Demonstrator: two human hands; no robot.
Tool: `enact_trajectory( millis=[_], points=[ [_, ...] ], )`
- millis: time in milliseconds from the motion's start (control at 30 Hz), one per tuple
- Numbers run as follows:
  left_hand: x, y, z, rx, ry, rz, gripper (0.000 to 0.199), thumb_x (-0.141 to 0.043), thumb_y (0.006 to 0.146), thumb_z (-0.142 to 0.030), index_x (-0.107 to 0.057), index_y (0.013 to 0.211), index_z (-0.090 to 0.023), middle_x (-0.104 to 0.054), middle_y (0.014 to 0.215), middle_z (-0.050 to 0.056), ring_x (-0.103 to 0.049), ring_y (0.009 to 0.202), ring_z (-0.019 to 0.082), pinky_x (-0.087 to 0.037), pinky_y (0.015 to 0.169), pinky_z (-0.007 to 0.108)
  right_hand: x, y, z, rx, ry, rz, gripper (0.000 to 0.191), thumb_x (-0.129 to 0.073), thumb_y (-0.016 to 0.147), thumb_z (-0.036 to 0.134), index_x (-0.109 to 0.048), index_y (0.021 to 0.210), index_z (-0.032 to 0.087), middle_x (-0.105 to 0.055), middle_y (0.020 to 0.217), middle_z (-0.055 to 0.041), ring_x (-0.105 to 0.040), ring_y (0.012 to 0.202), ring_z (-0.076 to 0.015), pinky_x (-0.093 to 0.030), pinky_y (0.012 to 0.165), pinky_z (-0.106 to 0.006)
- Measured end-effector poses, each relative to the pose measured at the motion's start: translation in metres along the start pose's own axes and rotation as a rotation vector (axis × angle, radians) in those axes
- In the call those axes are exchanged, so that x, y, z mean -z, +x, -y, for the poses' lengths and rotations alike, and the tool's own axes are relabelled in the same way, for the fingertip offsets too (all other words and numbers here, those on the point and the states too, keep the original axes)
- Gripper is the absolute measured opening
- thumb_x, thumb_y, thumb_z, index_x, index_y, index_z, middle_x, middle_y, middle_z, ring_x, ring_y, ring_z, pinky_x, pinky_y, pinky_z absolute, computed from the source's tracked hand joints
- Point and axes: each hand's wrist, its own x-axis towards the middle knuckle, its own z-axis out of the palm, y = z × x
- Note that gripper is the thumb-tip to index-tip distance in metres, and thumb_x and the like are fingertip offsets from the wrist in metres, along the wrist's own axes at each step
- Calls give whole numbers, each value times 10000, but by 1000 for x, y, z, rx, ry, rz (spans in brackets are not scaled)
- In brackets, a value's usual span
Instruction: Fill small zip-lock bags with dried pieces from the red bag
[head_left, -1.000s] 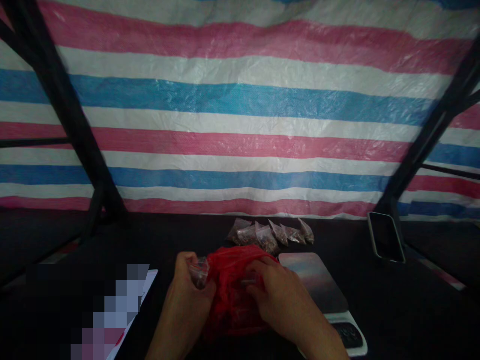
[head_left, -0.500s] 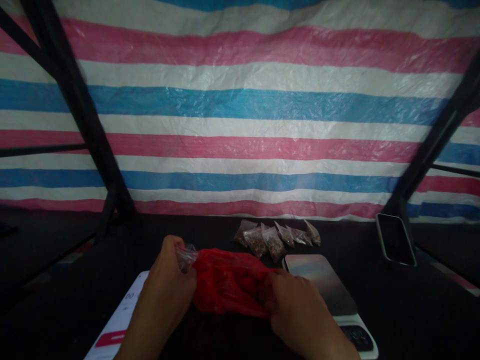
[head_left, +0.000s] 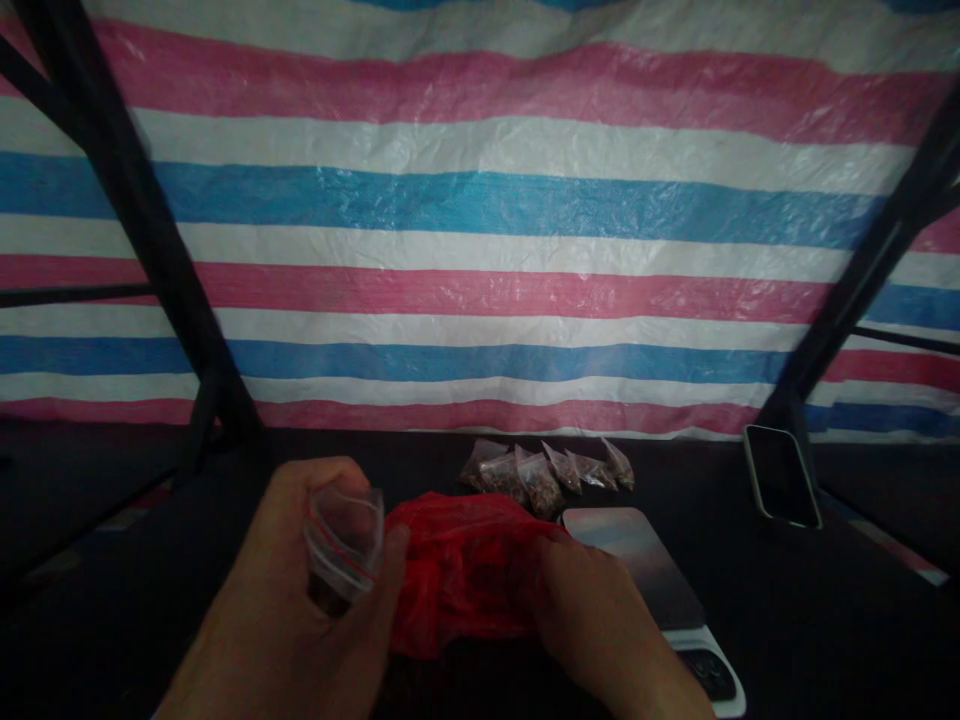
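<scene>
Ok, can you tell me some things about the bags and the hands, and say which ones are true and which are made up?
1. The left hand holds a small clear zip bag. True.
2. The right hand rests on the red plastic bag. True.
3. The red plastic bag sits on top of the scale. False: it lies on the dark table, left of the scale.
4. A row of small filled bags lies behind the red bag, near the striped tarp. True.
5. The phone is in the left hand. False: it stands far right, leaning by a black frame bar.
</scene>
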Motion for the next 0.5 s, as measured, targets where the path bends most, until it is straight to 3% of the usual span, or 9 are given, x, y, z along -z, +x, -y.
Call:
enact_trajectory(
  millis=[67,100,167,300,500],
  points=[
    [-15,-11,1,-100,1,161,191,-595,803,-500,-550,877,-330,-577,595,-57,-558,469,200,-394,440,297,-2,1,-2,13,23,-29,296,-578,976,109,-740,1215,175,-769,1272,-160,-770,1111,-357,-566,882,-405],
    [-26,-15,2,-140,-19,318,130,-590,831,-423,-567,918,-329,-608,624,-51,-580,490,205,-414,460,303,-3,3,-4,21,35,-47,292,-570,979,104,-737,1206,181,-764,1280,-154,-771,1102,-345,-560,877,-397],
    [-52,-22,7,-166,-83,470,172,-556,805,-245,-570,962,-313,-680,760,-22,-669,637,219,-493,574,309,-6,6,-6,30,49,-74,320,-540,972,65,-726,1203,185,-749,1304,-150,-770,1099,-328,-546,871,-382],
    [-96,-23,28,-177,-119,487,350,-494,753,-49,-577,1010,-272,-746,980,50,-734,927,245,-524,794,339,-13,13,-10,31,60,-90,458,-546,870,-32,-707,1236,190,-729,1340,-141,-760,1134,-328,-527,881,-373],
    [-116,-14,49,-180,-126,549,373,-474,748,27,-557,972,-260,-732,910,27,-726,859,221,-483,754,310,-17,16,-19,102,125,-135,523,-543,800,-59,-714,1189,246,-747,1288,-52,-750,1116,-251,-492,875,-314]
  ],
)
